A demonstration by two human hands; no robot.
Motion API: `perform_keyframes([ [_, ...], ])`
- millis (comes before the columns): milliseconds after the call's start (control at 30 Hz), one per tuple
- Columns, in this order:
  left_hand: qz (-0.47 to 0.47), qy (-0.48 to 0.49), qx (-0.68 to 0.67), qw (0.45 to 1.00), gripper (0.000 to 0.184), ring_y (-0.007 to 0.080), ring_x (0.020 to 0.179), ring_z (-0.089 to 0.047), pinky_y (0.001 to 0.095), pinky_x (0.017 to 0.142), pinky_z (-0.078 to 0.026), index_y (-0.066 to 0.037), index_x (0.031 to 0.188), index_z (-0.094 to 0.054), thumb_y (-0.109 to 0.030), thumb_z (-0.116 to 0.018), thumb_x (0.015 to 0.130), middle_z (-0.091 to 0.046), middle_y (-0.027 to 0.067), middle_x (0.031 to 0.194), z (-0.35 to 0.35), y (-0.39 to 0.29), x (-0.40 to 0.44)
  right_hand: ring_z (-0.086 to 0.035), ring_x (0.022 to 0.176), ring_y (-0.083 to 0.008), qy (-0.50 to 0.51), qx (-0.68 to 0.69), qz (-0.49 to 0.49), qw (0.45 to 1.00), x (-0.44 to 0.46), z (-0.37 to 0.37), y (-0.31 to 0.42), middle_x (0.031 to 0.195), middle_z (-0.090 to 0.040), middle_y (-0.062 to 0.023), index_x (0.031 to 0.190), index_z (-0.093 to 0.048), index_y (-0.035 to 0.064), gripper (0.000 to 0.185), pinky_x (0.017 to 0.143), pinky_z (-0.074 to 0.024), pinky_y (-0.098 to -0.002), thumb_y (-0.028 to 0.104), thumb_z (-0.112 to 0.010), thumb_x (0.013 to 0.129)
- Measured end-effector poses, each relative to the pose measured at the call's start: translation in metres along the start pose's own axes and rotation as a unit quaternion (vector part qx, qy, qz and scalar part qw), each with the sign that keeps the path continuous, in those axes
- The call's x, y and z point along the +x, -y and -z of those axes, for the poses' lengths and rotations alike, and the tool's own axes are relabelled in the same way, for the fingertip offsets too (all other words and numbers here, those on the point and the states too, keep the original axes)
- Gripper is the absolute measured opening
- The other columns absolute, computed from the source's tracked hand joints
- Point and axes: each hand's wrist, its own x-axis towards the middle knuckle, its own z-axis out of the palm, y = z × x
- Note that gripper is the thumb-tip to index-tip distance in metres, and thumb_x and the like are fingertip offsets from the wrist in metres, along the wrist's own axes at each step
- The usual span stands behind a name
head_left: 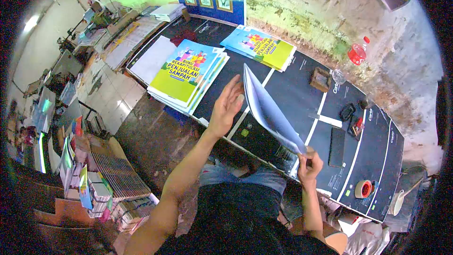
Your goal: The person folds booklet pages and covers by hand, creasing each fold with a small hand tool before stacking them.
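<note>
A thin booklet or set of sheets (273, 111) is held up at a slant above the dark table, its pale inner side showing. My right hand (310, 164) pinches its lower right corner. Near its upper left end is my left hand (228, 106), fingers spread and raised, with nothing seen in its grasp. To the left lies a tall stack of colourful books (181, 73) with blue and green covers. Behind the held sheets is a smaller pile of the same books (259, 47), against the wall.
The dark table (283, 89) carries a wooden box (321, 79), a phone-like black object (337, 147) and a tape roll (363, 189) at the right. A red-labelled bottle (358, 52) stands by the wall. Bundled books (98, 193) sit at lower left.
</note>
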Motion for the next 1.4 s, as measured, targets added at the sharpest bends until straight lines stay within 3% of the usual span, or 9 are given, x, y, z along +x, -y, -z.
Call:
perform_keyframes([
  [200, -0.108, 0.057, 0.074, 0.990, 0.074, 0.0266, 0.139, -0.039, 0.0390, 0.114, -0.030, -0.001, 0.154, -0.023, -0.034, -0.058, 0.099, -0.039, 0.0185, 0.151, 0.005, -0.016, 0.005, -0.073, 0.083, -0.0333, -0.016, 0.003, 0.048, 0.999, -0.013, 0.005, 0.004, 0.091, -0.073, -0.0211, 0.083, -0.055, 0.0008, 0.012, 0.078, -0.0574, -0.0407, 0.005, -0.058, 0.094],
  [300, -0.061, 0.089, 0.042, 0.993, 0.074, 0.0243, 0.133, -0.047, 0.0369, 0.110, -0.036, -0.001, 0.151, -0.028, -0.033, -0.065, 0.095, -0.047, 0.0171, 0.145, 0.002, -0.026, 0.007, -0.069, 0.100, -0.0333, -0.012, 0.007, -0.013, 1.000, -0.021, 0.002, 0.006, 0.106, -0.070, -0.0228, 0.096, -0.058, 0.0007, 0.010, 0.088, -0.0531, -0.0413, 0.009, -0.062, 0.092],
  [367, -0.036, 0.069, 0.025, 0.997, 0.074, 0.0230, 0.129, -0.051, 0.0361, 0.108, -0.039, 0.000, 0.148, -0.034, -0.032, -0.071, 0.092, -0.055, 0.0161, 0.137, -0.012, -0.028, 0.000, -0.064, 0.109, -0.0314, -0.023, -0.030, -0.053, 0.998, -0.033, 0.000, -0.002, 0.116, -0.066, -0.0220, 0.112, -0.058, 0.0005, 0.026, 0.095, -0.0483, -0.0412, 0.010, -0.067, 0.089],
  [467, -0.050, 0.046, 0.035, 0.997, 0.079, 0.0243, 0.129, -0.050, 0.0377, 0.112, -0.035, -0.001, 0.147, -0.035, -0.026, -0.078, 0.086, -0.054, 0.0188, 0.136, -0.043, -0.037, -0.016, -0.064, 0.102, -0.0222, -0.117, 0.047, -0.145, 0.981, -0.055, -0.018, -0.020, 0.112, -0.068, -0.0163, 0.113, -0.063, -0.0023, 0.023, 0.089, -0.0500, -0.0358, 0.012, -0.066, 0.094],
  [633, -0.132, 0.015, 0.061, 0.989, 0.096, 0.0267, 0.136, -0.042, 0.0400, 0.115, -0.029, -0.003, 0.151, -0.022, -0.013, -0.083, 0.078, -0.042, 0.0220, 0.147, -0.044, -0.062, -0.029, -0.064, 0.092, -0.0217, -0.125, -0.051, -0.125, 0.983, -0.031, -0.011, -0.010, 0.105, -0.069, -0.0150, 0.105, -0.065, -0.0022, 0.020, 0.083, -0.0513, -0.0344, 0.015, -0.067, 0.094],
  [767, -0.070, 0.009, 0.105, 0.992, 0.094, 0.0300, 0.137, -0.041, 0.0440, 0.115, -0.029, -0.002, 0.151, -0.022, -0.011, -0.081, 0.078, -0.039, 0.0229, 0.149, -0.026, -0.049, -0.038, -0.066, 0.095, -0.0228, -0.076, 0.085, -0.137, 0.984, -0.009, -0.017, 0.002, 0.108, -0.069, -0.0156, 0.108, -0.064, -0.0015, 0.026, 0.086, -0.0507, -0.0347, 0.015, -0.072, 0.090],
  [867, -0.109, -0.058, 0.164, 0.979, 0.093, 0.0315, 0.137, -0.041, 0.0447, 0.114, -0.030, 0.000, 0.151, -0.023, -0.013, -0.080, 0.079, -0.038, 0.0234, 0.149, -0.028, -0.050, -0.053, -0.066, 0.098, -0.0231, -0.087, 0.079, -0.114, 0.987, -0.007, -0.021, 0.008, 0.108, -0.070, -0.0154, 0.109, -0.064, -0.0015, 0.025, 0.088, -0.0504, -0.0348, 0.011, -0.072, 0.088],
  [1000, -0.201, -0.179, 0.359, 0.894, 0.079, 0.0341, 0.129, -0.050, 0.0432, 0.101, -0.044, 0.004, 0.141, -0.037, -0.006, -0.079, 0.075, -0.045, 0.0237, 0.144, -0.027, -0.051, -0.070, -0.066, 0.100, -0.0234, -0.101, 0.039, -0.149, 0.983, -0.016, -0.020, -0.001, 0.109, -0.070, -0.0153, 0.110, -0.064, -0.0010, 0.025, 0.090, -0.0500, -0.0349, 0.006, -0.071, 0.087],
  [1400, -0.210, -0.131, 0.431, 0.867, 0.067, 0.0394, 0.125, -0.054, 0.0433, 0.105, -0.044, 0.005, 0.136, -0.046, -0.004, -0.076, 0.077, -0.055, 0.0236, 0.134, -0.044, -0.074, -0.068, -0.063, 0.089, -0.0201, -0.093, 0.058, -0.114, 0.987, -0.015, -0.021, -0.001, 0.111, -0.067, -0.0168, 0.112, -0.063, -0.0019, 0.026, 0.082, -0.0509, -0.0334, -0.001, -0.066, 0.086],
])
